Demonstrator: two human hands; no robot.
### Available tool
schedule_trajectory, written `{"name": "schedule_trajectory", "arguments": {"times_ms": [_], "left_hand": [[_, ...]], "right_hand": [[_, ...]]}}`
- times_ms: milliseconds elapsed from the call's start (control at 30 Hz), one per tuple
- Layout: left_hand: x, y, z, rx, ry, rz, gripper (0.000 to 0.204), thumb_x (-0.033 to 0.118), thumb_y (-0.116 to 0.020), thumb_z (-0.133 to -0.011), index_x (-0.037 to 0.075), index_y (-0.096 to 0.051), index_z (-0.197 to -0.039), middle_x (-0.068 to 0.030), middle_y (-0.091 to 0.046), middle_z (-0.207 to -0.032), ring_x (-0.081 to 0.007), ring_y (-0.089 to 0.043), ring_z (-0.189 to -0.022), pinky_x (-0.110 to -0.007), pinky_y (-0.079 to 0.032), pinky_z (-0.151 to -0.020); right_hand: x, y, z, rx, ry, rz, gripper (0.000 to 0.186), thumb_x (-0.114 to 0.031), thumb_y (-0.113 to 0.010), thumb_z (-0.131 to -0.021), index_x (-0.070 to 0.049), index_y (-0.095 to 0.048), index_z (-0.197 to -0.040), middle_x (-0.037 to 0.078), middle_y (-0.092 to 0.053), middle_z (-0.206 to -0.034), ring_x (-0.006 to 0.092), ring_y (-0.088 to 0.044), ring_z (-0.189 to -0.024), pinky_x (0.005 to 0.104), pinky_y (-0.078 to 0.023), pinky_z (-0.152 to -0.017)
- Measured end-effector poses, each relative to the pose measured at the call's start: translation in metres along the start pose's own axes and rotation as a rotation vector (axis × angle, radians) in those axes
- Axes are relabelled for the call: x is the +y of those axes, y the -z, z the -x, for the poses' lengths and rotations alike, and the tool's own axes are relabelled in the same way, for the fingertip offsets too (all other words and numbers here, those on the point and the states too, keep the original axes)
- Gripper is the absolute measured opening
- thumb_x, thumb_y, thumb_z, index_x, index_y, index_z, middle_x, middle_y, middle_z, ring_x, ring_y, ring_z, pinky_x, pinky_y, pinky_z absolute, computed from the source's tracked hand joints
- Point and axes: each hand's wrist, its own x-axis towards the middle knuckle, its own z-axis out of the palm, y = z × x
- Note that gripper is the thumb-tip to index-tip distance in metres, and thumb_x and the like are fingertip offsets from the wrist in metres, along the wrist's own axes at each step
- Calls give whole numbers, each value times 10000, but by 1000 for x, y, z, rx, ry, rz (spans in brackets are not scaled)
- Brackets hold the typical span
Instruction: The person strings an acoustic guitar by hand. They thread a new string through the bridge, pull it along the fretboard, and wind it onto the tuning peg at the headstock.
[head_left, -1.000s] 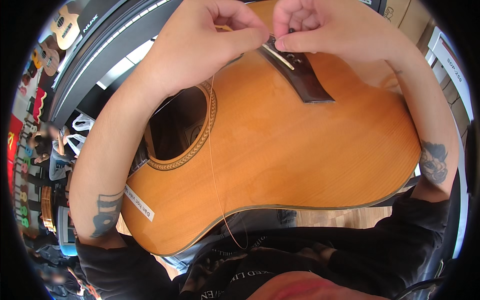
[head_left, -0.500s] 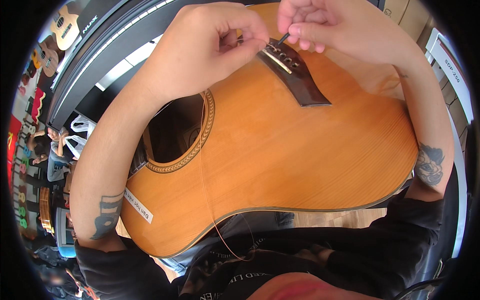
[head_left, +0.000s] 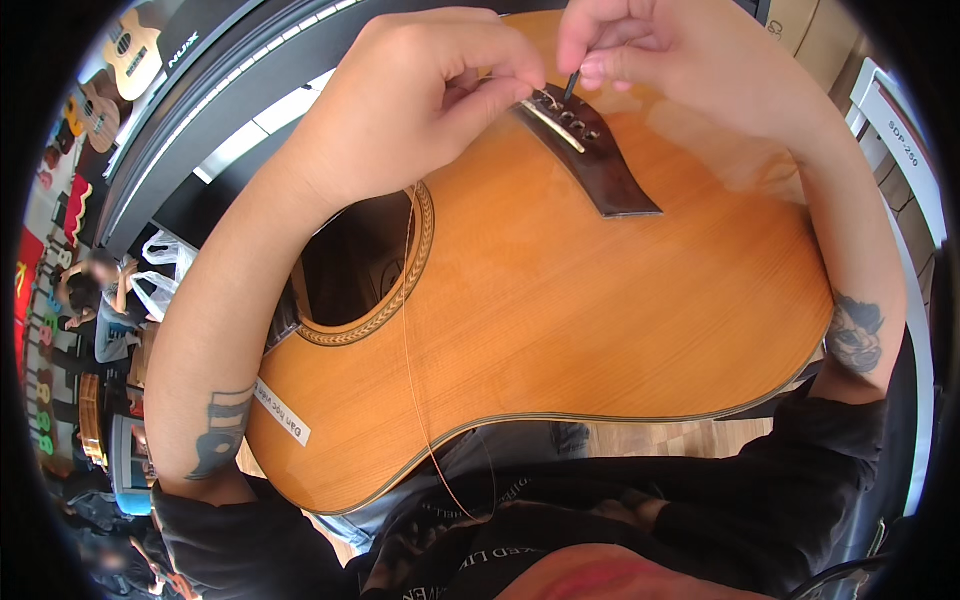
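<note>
Two bare hands in play here, both on the far side of the guitar. The left hand [head_left: 445, 95] has thumb and index finger pinched together by the far end of the saddle, gripping one thin copper-coloured guitar string [head_left: 408, 340]; the other fingers are curled in. The right hand [head_left: 650, 50] is pinching one black bridge pin [head_left: 573, 83] between thumb and fingertips, pin pointing down at the bridge. Can't tell if its tip is actually in a hole.

Right below them there's one dark wood bridge [head_left: 625, 188] with one pale saddle [head_left: 557, 128], plus about three pin holes I can make out.

All of that sits on one acoustic guitar [head_left: 600, 300], lying face up across the person's lap, one sound hole [head_left: 350, 270] on the left. The string runs from under the left hand, past the hole's right side and over the near edge, looping at the black shirt. One white label [head_left: 285, 415] on the near left of the top.

Further out: one keyboard [head_left: 262, 125] at the far left, and at least two ukuleles [head_left: 132, 58] past it on the wall.
</note>
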Motion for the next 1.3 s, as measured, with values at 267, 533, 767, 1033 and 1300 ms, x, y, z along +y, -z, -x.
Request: {"name": "schedule_trajectory", "arguments": {"times_ms": [267, 533, 767, 1033, 1300], "left_hand": [[1, 9, -6, 60, -94, -115, 96, -18, -745, -937, 16, -761, -1025, -25, -619, -819, -94, -470, -592, -269, -376, -547], [-4, 7, -5, 53, -287, -203, 144, -15, -777, -881, 30, -766, -1016, -76, -707, -945, -237, -681, -777, -343, -546, -658], [-2, 5, -3, 47, -280, -205, 157, -5, -782, -868, 35, -768, -1019, -77, -715, -975, -248, -700, -814, -347, -564, -680], [-2, 11, -2, 44, -276, -199, 169, -20, -772, -867, 32, -764, -1027, -81, -713, -975, -267, -702, -828, -355, -572, -693], [-2, 9, 0, 28, -280, -188, 172, -5, -784, -857, 26, -758, -1024, -86, -717, -983, -275, -702, -824, -362, -577, -698]], "right_hand": [[-12, 8, -7, -12, -9, 74, 110, 18, -693, -935, 45, -753, -1023, 146, -794, -920, 172, -750, -824, 294, -570, -772], [-23, 9, -1, -36, 11, 121, 98, 23, -687, -929, 55, -746, -1001, 149, -789, -886, 175, -746, -785, 290, -568, -738], [-17, 7, 0, -44, 72, 75, 83, 21, -685, -925, 56, -742, -973, 142, -781, -860, 169, -733, -761, 290, -562, -725], [-24, 4, -2, -37, 148, 229, 60, 15, -689, -931, 59, -723, -952, 133, -776, -857, 172, -730, -785, 295, -566, -757], [-31, 3, -12, -63, -127, 55, 109, -16, -724, -941, 51, -715, -1027, 122, -782, -919, 154, -730, -823, 292, -570, -788]]}}
